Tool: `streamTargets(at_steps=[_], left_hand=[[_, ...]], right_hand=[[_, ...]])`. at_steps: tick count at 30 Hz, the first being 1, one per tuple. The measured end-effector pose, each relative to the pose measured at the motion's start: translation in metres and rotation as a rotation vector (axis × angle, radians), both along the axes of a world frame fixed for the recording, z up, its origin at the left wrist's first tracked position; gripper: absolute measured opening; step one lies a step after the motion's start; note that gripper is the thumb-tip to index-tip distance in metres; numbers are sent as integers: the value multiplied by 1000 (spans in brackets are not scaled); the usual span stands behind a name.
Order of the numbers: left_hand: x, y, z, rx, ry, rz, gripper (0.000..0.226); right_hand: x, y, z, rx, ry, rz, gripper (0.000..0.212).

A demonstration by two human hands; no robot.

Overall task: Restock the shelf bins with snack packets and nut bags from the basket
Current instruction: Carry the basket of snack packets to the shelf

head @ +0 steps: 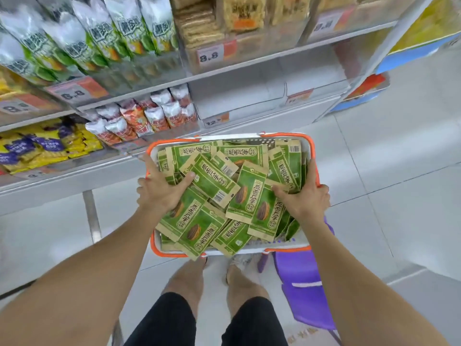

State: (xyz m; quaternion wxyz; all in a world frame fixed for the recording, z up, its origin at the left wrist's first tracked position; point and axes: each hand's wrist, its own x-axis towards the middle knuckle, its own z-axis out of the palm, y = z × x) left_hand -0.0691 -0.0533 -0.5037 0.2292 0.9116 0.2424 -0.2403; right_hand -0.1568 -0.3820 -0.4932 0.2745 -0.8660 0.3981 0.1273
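Note:
A white basket with an orange rim [312, 156] is in front of me at waist height. It is heaped with several green and brown nut bags [214, 181]. My left hand [162, 193] grips its left rim, with the thumb lying on the bags and the fingers outside the wall. On the opposite rim my right hand [305, 199] holds on the same way, thumb inward on a bag. Just beyond the basket, the lower shelf has a white bin [249, 96] with nothing in it.
The shelf bins to the left hold red and white packets [149, 116] and yellow and purple packets [37, 146]. Green and white bags [87, 33] and cracker packs [199, 28] fill the shelf above. A purple stool [306, 295] stands under the basket's right side, next to my feet.

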Motion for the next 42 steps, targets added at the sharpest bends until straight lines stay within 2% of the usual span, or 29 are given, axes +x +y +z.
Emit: streamTargets(at_steps=[12, 20, 26, 30, 33, 36, 39, 42], left_hand=[[29, -23, -243, 36, 50, 54, 136], [51, -18, -340, 57, 71, 91, 136], [57, -30, -368, 65, 110, 35, 144], [69, -53, -374, 67, 130, -5, 147], [75, -77, -378, 74, 108, -17, 147], [80, -95, -374, 8, 124, -31, 144], [76, -102, -359, 97, 242, -160, 139], [68, -122, -320, 385, 375, -398, 125]], right_hand=[[50, -19, -249, 12, 108, 26, 127], [80, -16, -349, 16, 124, 36, 127], [122, -39, -372, 13, 103, 57, 123], [151, -65, -380, -1, 81, 53, 125], [162, -88, -379, -21, 134, 84, 132], [168, -99, -374, -213, 218, 163, 136], [167, -81, -359, -466, 268, 359, 111], [152, -56, -321, -491, 277, 534, 81]])
